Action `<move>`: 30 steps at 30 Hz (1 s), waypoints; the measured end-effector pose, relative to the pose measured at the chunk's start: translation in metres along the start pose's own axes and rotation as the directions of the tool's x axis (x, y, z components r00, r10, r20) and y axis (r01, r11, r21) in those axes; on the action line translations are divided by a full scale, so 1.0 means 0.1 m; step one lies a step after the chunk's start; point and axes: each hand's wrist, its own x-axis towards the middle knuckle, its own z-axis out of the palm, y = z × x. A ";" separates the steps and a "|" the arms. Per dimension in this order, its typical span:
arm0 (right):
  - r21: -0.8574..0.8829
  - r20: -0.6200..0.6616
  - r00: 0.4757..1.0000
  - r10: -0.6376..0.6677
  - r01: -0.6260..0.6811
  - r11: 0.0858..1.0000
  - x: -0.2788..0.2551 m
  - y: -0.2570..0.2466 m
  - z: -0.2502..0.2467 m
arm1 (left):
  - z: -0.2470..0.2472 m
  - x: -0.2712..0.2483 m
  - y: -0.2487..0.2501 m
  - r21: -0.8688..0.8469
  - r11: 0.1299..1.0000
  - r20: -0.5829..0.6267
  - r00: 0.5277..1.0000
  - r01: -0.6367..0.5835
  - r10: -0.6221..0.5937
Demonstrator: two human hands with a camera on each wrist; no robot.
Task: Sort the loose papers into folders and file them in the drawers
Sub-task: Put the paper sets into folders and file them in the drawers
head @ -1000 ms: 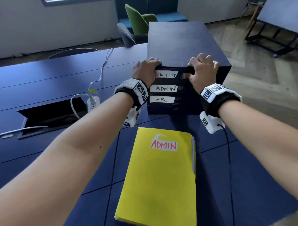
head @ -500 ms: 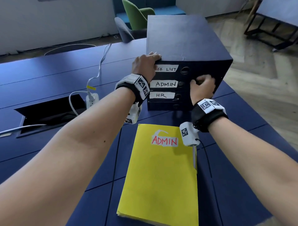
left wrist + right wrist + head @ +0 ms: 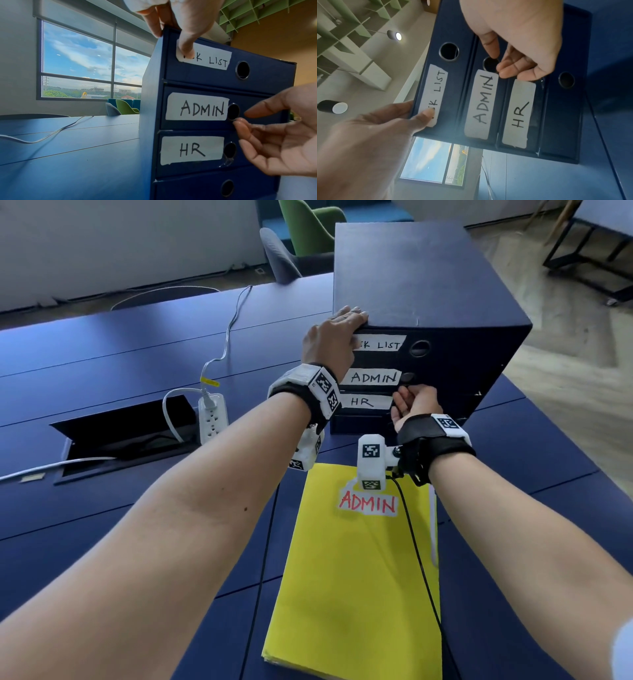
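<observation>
Three drawer labels (image 3: 197, 106) — perhaps "TASK LIST", ADMIN, HR

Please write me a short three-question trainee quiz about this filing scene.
1. True or false: the yellow folder lies on the table in front of the drawer unit.
2. Which drawer's finger hole is the right hand at? A) HR B) ADMIN C) TASK LIST
3. Fill in: the left hand rests on the unit's top front ____.

Key: 1 true; 2 B, the ADMIN drawer; 3 corner.

Office: labelled file drawers (image 3: 424, 361), desk (image 3: 102, 354)
</observation>
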 end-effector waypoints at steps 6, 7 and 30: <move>0.079 0.056 0.997 0.057 -0.061 0.995 -0.08 0.02 0.05 | 0.00 0.00 0.00 -0.010 1.000 0.005 1.000 -0.005 0.005; 0.086 0.067 0.996 0.055 -0.060 0.994 -0.10 0.00 0.07 | -0.01 0.00 0.01 -0.010 1.000 0.005 1.000 -0.005 0.005; -0.041 -0.084 0.995 -0.061 0.057 0.998 -0.72 0.27 -0.56 | 0.00 -0.62 0.12 -0.237 0.869 0.216 0.895 0.435 -0.389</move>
